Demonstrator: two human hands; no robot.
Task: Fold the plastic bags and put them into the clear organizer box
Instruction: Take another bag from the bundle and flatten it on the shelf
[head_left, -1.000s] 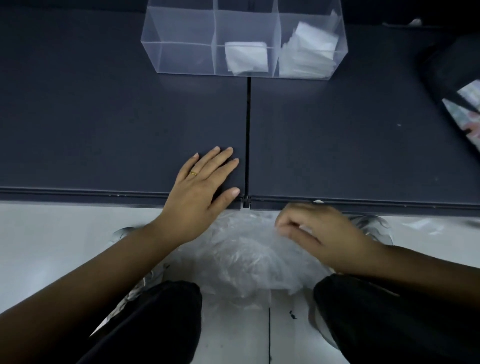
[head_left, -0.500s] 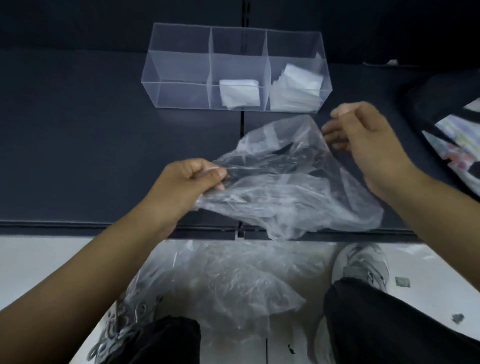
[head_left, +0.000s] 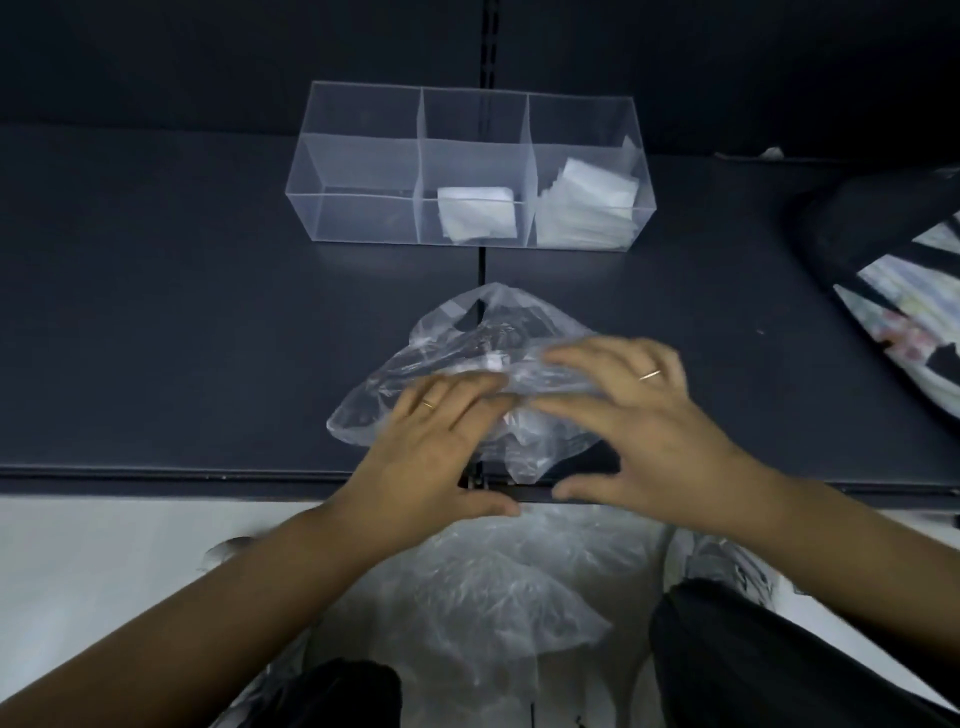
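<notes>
Bag (head_left: 483, 364) lies crumpled at frame centre, below the box (head_left: 363, 171). My left hand (head_left: 441, 441) and right hand (head_left: 639, 415) press it, fingers spread flat. I'd smooth outward before creasing.

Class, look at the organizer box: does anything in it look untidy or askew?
Yes. In the box, the right compartment's folded bags lean in a tilted, fanned pile, while the middle one's bag lies flat. The left compartment is empty.
</notes>
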